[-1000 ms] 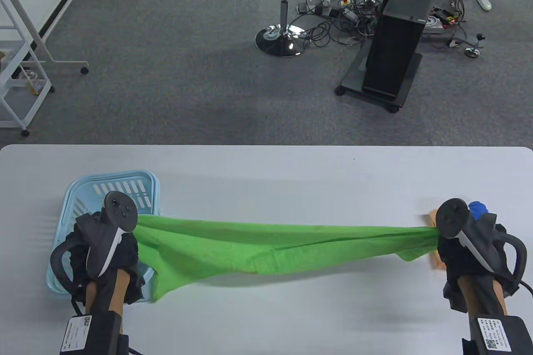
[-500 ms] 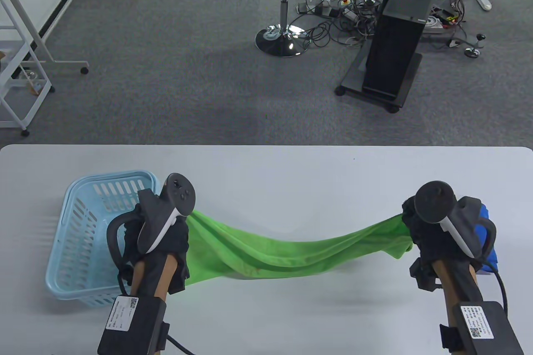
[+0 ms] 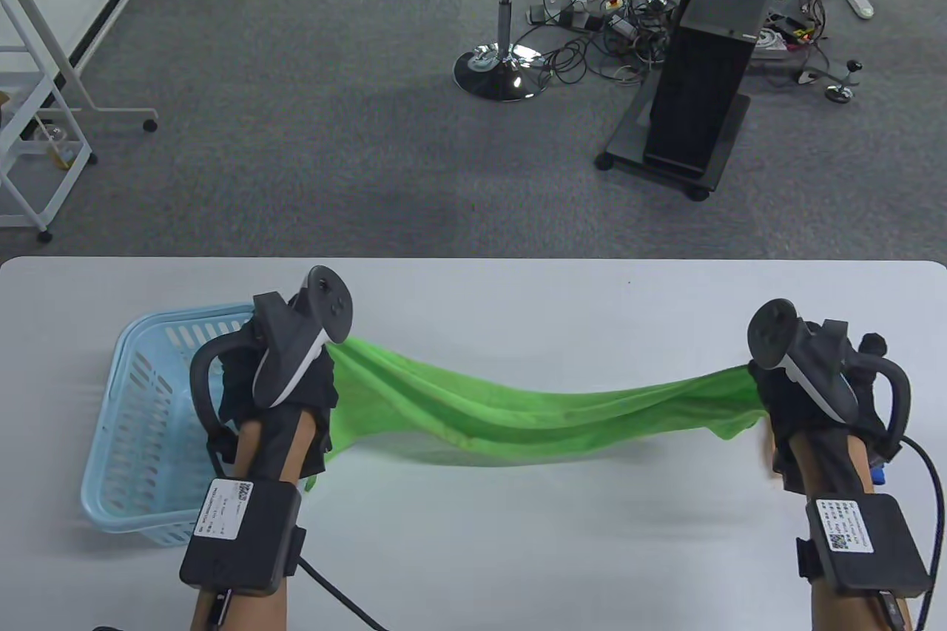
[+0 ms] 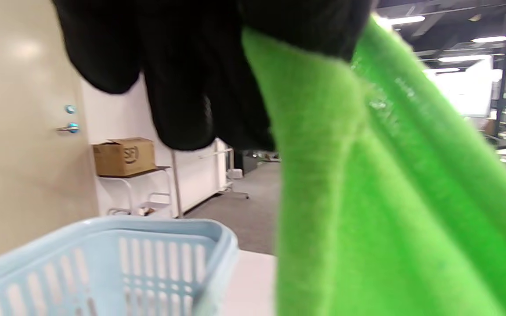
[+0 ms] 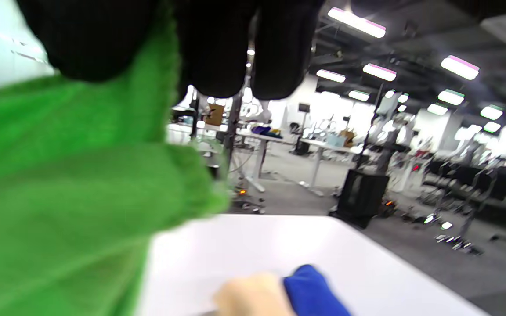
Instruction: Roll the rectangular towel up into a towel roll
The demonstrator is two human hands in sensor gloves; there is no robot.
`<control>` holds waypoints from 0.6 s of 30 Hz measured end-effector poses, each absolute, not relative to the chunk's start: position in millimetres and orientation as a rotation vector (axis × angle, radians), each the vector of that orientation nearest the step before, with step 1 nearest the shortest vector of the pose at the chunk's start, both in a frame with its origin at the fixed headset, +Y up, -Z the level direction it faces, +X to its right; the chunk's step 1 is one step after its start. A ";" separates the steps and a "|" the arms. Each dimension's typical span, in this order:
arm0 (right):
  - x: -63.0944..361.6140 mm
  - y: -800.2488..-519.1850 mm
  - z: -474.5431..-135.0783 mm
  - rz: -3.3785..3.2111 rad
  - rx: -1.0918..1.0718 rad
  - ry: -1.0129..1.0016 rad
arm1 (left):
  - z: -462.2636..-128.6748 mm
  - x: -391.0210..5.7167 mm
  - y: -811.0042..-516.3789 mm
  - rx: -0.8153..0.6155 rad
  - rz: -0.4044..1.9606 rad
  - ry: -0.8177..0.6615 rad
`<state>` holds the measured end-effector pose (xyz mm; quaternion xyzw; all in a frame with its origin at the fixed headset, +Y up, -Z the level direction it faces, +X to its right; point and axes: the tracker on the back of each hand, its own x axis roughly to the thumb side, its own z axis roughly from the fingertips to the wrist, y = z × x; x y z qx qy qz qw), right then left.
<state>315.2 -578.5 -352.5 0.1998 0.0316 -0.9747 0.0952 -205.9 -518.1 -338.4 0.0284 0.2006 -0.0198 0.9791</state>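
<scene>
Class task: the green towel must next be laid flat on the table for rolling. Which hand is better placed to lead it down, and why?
Probably the right hand: bare table lies below it, while the left hand holds its end of the green towel beside the blue basket.

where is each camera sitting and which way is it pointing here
Table view: above the person, looking down and forward at the white table; shows both forearms, left hand and right hand stretching the green towel.
Left wrist view: under the left wrist, facing outward; gloved fingers hold the towel above the blue basket.
Right wrist view: under the right wrist, facing out over the table; fingers hold the towel.
All three views share the towel; the basket shows in two.
</scene>
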 end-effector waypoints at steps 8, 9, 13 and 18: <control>369.1 -600.7 -332.9 -3.053 0.858 0.123 | -329.8 -263.1 -534.1 0.052 -0.116 0.590; 367.5 -601.5 -332.8 -3.091 0.886 0.134 | -328.6 -260.5 -535.8 0.073 -0.136 0.590; 352.5 -596.4 -337.8 -3.082 0.834 -0.087 | -328.6 -239.3 -537.6 0.038 -0.200 0.512; 337.3 -585.9 -341.1 -3.329 0.825 -0.148 | -330.1 -214.1 -528.6 -0.001 -0.001 0.434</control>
